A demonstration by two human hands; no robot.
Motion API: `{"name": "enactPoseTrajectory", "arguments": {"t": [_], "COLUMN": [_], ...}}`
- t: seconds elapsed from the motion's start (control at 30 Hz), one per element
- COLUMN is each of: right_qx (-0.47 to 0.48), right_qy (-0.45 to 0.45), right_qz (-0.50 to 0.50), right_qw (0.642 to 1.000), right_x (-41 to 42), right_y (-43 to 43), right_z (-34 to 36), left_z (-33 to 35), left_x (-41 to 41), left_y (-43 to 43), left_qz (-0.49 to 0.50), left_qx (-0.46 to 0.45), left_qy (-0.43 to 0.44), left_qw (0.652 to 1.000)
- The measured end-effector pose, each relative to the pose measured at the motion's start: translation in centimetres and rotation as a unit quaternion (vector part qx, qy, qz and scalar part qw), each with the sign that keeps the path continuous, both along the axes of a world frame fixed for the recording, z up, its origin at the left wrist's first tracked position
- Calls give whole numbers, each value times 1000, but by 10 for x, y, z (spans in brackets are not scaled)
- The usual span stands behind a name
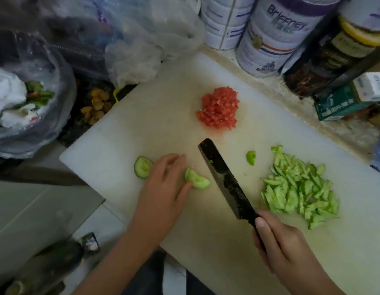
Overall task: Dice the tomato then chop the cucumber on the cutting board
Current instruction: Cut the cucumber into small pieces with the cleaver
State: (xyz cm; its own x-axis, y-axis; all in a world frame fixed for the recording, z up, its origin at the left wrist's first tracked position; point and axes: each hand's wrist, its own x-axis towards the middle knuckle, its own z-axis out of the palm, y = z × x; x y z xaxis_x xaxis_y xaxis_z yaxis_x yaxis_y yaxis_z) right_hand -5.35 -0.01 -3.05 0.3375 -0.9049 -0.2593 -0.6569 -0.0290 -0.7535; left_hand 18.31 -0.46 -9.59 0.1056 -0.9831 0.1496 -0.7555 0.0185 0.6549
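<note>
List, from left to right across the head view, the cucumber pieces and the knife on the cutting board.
round slice → chunk → knife → small bit → chopped pile

Red tomato dice [218, 107], green cucumber pieces [299, 186]
</note>
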Motion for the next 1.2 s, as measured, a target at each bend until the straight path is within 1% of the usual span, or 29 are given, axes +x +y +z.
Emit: {"name": "enactPoseTrajectory", "arguments": {"t": [0.07, 0.23, 0.3, 0.43, 0.63, 0.7, 0.8, 0.9, 0.97, 1.07, 1.13, 1.2], "right_qx": [-11, -5, -19, -25, -60, -66, -69, -72, -75, -40, -59, -37], "right_qy": [8, 11, 18, 14, 9, 38, 115, 133, 127, 55, 36, 18], "right_qz": [57, 174, 222, 258, 270, 265, 270, 270, 255, 229, 219, 184], "right_qw": [998, 985, 975, 966, 961, 961, 954, 951, 956, 971, 973, 982], "right_x": [-9, -17, -15, -15, -14, -11, -5, 2, 8, 11, 5, -1], "right_y": [-16, -52, -61, -70, -67, -61, -51, -49, -53, -62, -67, -70], "right_z": [-2, 8, 6, -1, -2, -2, -10, -21, -24, -26, -22, -10], "left_z": [2, -1, -2, -1, -2, -2, -4, -4, -6, -7, -5, -2], "left_x": [-19, -61, -67, -73, -81, -83, -85, -87, -87, -86, -85, -84], "left_y": [9, 9, 7, 3, 3, 3, 4, 4, 3, 4, 4, 4], "left_qz": [93, 230, 272, 322, 351, 356, 365, 370, 375, 381, 384, 381], "left_qx": [2, 61, 66, 52, 17, 4, -12, -24, -27, -22, -16, -10], "left_qy": [30, 125, 153, 169, 184, 179, 176, 170, 171, 185, 197, 207], "left_qw": [995, 963, 948, 930, 918, 917, 914, 913, 911, 906, 902, 901]}}
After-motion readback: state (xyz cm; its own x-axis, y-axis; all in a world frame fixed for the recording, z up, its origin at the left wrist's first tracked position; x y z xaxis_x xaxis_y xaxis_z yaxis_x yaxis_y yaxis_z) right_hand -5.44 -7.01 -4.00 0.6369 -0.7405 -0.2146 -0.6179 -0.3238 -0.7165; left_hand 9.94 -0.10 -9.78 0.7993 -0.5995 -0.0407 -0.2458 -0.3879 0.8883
